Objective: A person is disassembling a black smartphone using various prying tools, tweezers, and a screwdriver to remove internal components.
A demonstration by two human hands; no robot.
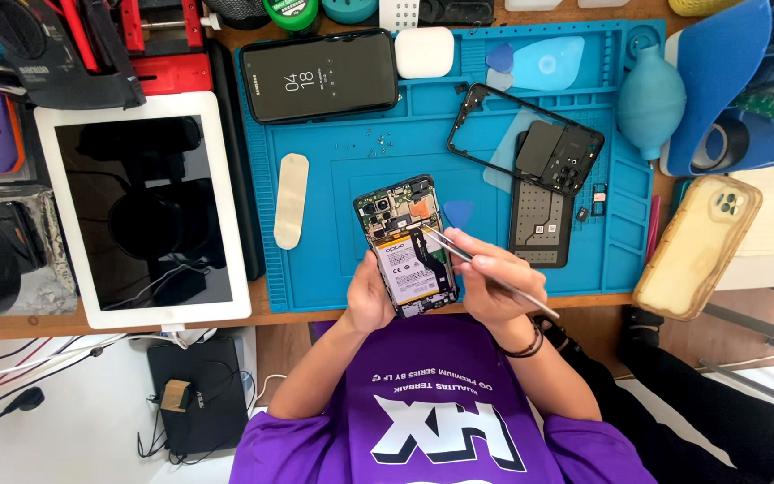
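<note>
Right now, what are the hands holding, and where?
Left hand grips the opened black phone by its lower left edge. Right hand pinches thin metal tweezers mid-shaft.

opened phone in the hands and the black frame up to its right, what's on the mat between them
In the head view, a small blue pick lies on the blue mat between the opened phone and the black frame.

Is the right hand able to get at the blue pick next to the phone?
Probably yes: the pick lies bare on the mat just beyond the right hand, though that hand holds tweezers.
</note>
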